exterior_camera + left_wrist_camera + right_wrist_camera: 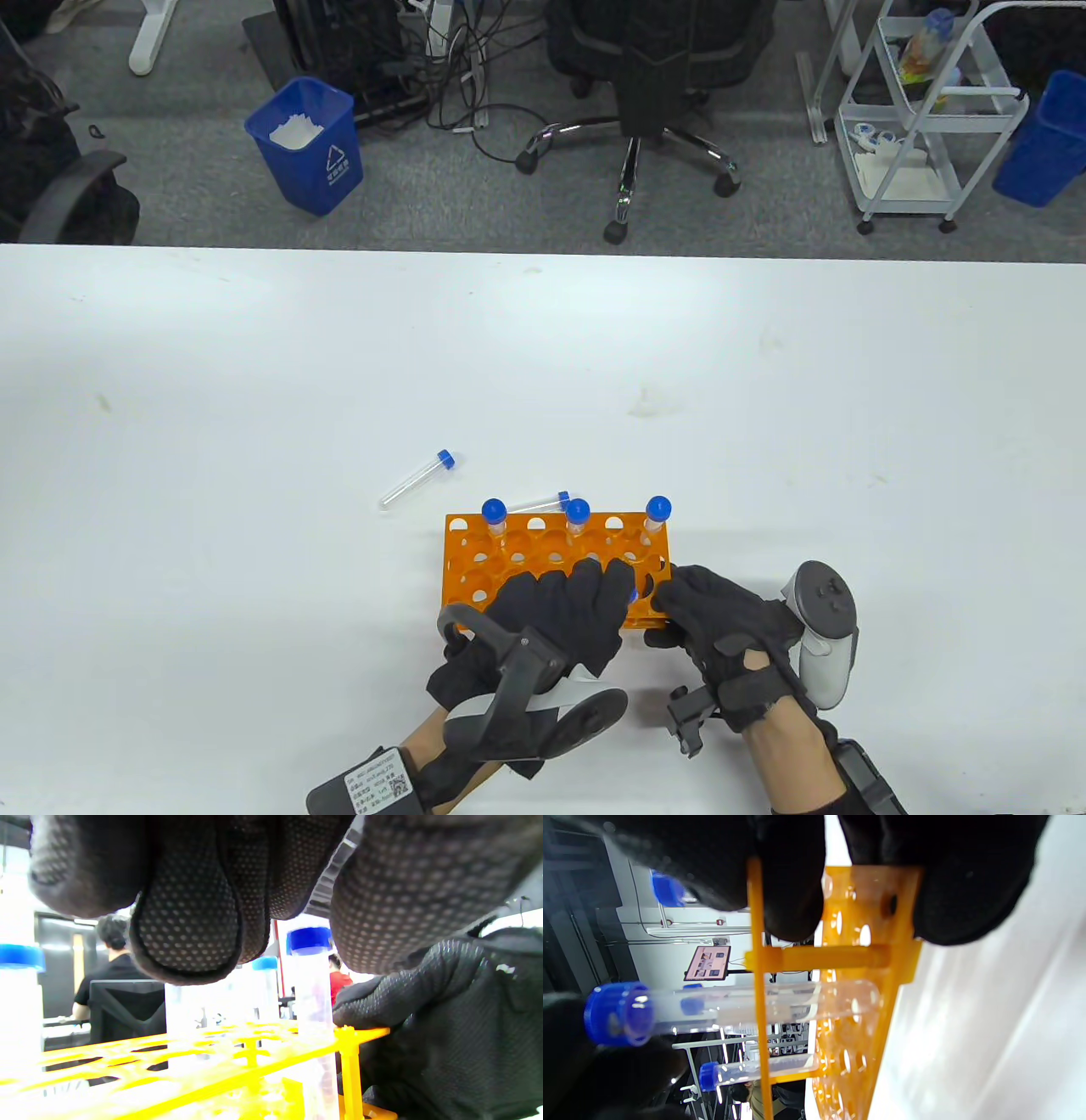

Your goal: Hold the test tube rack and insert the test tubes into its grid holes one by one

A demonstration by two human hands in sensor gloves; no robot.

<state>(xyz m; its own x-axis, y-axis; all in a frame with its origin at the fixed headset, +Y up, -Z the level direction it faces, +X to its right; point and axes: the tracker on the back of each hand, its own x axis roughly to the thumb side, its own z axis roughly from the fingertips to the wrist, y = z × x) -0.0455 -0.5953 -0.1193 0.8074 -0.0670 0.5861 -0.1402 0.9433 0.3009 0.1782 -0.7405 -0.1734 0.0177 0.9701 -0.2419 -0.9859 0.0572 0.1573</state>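
An orange test tube rack [462,543] stands near the table's front edge. Three blue-capped tubes [578,514] stand in its back row. A fourth tube [632,595] sits in a front right hole; it also shows in the left wrist view [312,984] and the right wrist view [734,1005]. My left hand [585,586] lies over the rack's front, fingers [186,921] just above that tube's cap, not pinching it. My right hand [674,598] grips the rack's right end [878,921] between thumb and fingers.
One loose blue-capped tube [416,480] lies on the white table left of and behind the rack. Another [543,503] lies right behind the rack's back edge. The table's far edge [543,250] runs across, with chairs, bins and a cart on the floor beyond.
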